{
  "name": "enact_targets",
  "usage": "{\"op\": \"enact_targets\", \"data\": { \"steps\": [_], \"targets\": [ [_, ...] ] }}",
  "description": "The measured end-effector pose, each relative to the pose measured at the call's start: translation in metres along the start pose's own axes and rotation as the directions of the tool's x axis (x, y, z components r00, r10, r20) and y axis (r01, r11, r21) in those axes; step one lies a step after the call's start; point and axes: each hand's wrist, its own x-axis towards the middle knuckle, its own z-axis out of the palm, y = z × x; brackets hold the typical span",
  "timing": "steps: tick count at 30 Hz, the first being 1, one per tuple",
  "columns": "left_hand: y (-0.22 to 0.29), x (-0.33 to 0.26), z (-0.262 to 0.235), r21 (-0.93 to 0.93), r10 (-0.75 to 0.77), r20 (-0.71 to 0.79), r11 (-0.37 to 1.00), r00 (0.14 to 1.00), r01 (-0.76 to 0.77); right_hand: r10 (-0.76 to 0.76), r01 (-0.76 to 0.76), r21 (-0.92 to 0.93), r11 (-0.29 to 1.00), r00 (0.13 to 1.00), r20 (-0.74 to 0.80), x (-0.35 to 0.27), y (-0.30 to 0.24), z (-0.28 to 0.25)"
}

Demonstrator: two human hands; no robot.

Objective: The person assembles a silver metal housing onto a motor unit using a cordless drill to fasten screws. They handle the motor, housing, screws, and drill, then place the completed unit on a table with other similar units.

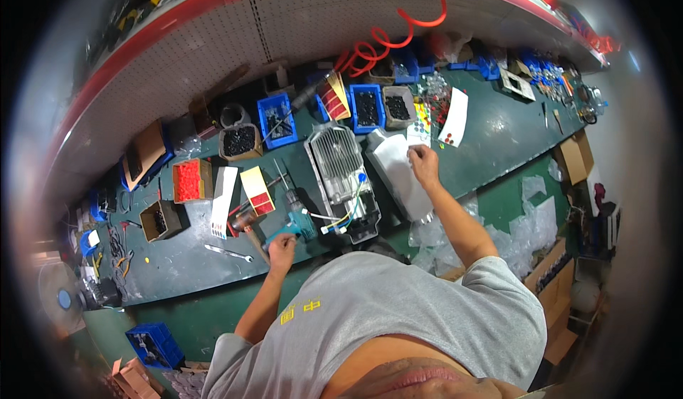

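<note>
My left hand closes around the handle of a teal power screwdriver near the front edge of the green bench. Just right of it lies a grey finned metal housing with coloured wires at its near end. My right hand reaches over a smooth grey cover plate beside the housing and pinches at a small sheet of round stickers on its far end.
Blue bins and cardboard boxes of dark small parts line the back of the bench. A red box, labels, a wrench and a hammer lie to the left. A red coiled air hose hangs above. Plastic bags sit below right.
</note>
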Motion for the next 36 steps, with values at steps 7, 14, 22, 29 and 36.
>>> {"op": "enact_targets", "data": {
  "steps": [7, 14, 22, 29, 36],
  "targets": [
    [0.015, -0.036, -0.015, 0.011, -0.108, -0.281, 0.993, 0.954, 0.116, -0.307, 0.315, -0.151, 0.937, 0.949, 0.073, 0.191, 0.003, 0.055],
    [0.035, -0.125, 0.023, 0.428, -0.090, -0.410, 0.860, 0.908, 0.278, -0.279, 0.459, -0.458, 0.762, 0.870, 0.408, 0.362, 0.056, 0.112],
    [0.069, -0.211, 0.099, 0.090, -0.388, -0.602, 0.836, 0.698, 0.542, -0.236, 0.588, -0.512, 0.627, 0.769, 0.594, 0.449, 0.117, 0.186],
    [0.066, -0.195, 0.122, -0.024, -0.450, -0.560, 0.848, 0.695, 0.530, -0.036, 0.437, -0.701, 0.564, 0.861, 0.508, 0.444, 0.096, 0.184],
    [0.076, -0.197, 0.123, -0.023, -0.471, -0.553, 0.833, 0.687, 0.552, -0.060, 0.262, -0.577, 0.774, 0.937, 0.344, 0.419, 0.072, 0.166]
  ]
}}
